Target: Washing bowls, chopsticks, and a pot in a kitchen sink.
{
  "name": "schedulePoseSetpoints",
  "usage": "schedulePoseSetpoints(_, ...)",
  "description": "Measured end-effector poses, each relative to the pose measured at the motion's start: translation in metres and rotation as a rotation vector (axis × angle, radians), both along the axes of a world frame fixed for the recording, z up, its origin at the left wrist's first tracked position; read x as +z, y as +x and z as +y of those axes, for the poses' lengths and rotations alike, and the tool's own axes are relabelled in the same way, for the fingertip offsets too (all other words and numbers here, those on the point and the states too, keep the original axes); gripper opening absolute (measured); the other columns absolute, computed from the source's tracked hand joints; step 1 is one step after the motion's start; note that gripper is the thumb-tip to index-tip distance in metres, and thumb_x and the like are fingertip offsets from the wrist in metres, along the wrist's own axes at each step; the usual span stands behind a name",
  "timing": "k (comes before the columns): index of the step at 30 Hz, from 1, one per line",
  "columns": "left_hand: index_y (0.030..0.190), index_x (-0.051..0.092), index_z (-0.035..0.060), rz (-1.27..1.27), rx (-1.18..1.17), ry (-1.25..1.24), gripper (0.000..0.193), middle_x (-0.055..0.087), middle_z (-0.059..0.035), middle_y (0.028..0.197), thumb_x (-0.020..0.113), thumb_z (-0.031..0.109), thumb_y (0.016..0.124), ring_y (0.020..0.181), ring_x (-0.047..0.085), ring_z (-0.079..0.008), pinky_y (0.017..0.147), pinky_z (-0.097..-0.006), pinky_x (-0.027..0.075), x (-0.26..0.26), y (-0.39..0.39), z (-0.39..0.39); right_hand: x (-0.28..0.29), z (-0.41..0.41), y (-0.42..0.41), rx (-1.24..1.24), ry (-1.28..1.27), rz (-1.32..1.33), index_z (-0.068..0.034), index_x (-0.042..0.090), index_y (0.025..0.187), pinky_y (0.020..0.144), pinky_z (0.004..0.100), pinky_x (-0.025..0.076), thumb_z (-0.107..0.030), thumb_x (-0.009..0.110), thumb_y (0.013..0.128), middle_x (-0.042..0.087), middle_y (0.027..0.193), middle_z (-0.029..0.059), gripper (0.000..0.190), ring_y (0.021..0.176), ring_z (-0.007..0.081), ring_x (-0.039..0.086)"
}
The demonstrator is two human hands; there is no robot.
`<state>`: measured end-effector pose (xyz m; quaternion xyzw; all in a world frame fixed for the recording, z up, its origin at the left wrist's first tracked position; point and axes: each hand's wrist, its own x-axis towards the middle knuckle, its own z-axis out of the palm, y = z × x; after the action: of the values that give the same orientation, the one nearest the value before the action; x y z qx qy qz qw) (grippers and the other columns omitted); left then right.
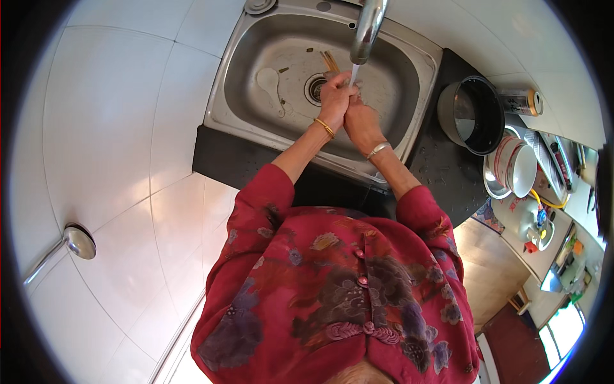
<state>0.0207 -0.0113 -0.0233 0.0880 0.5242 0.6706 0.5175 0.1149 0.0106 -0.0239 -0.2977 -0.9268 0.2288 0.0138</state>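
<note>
Both hands are close together over the stainless-steel sink (403,108), beneath a thin stream of water (354,77) from the chrome faucet (368,33). My left hand (335,98), with a gold-coloured bracelet at the wrist, is closed around a bundle of chopsticks (329,61) whose ends stick out beyond the fingers. Against it, my right hand (363,122), wearing a silver-coloured bangle, is clenched at the near end of the bundle. The fingers hide the chopsticks' middle. Left of the drain (314,89) lies a white spoon (268,81) on the sink bottom.
Small dark scraps (284,70) are scattered in the sink. On the wet black counter (431,173) to the right stand a dark pot (470,115), a drink can (523,102) and stacked bowls (520,168). A gas cylinder (518,216) is beyond. White tiled wall (110,110) borders the left.
</note>
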Motion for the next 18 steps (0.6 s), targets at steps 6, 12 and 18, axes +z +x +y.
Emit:
schedulePoseSetpoints(6,0.123,0.04,-0.0005,0.006,0.248,0.016,0.05,0.055,-0.0133,0.1,0.051,-0.008,0.075,0.076,0.061,-0.0211,0.066,-0.0325,0.053,0.025,-0.006,0.008,0.019,0.007,0.0,-0.336,-0.192,0.522,0.002,0.052,0.094,0.051,0.0393,0.051,-0.018,0.063,0.08,0.061,0.07,0.0195,0.027,0.058,0.0328,0.062)
schedulePoseSetpoints(12,0.112,0.046,-0.0042,-0.253,0.115,0.183,0.032,0.057,-0.0137,0.1,0.051,-0.006,0.08,0.088,0.06,-0.0252,0.081,-0.0387,0.054,0.014,-0.016,0.0,0.034,0.008,0.001,-0.658,-1.611,0.465,-0.005,0.047,0.085,0.031,0.0307,0.037,-0.032,0.051,0.091,0.048,0.055,0.0035,0.028,0.038,0.0134,0.044)
schedulePoseSetpoints(18,0.109,0.051,-0.0022,-0.247,0.259,0.133,0.023,0.06,-0.0118,0.095,0.049,-0.001,0.086,0.08,0.059,-0.0243,0.07,-0.0381,0.053,-0.004,-0.028,-0.002,0.035,0.0,0.011,-0.588,-1.425,0.336,-0.006,0.046,0.078,0.03,0.0256,0.021,-0.033,0.05,0.092,0.037,0.052,-0.0017,0.03,0.035,0.0076,0.027)
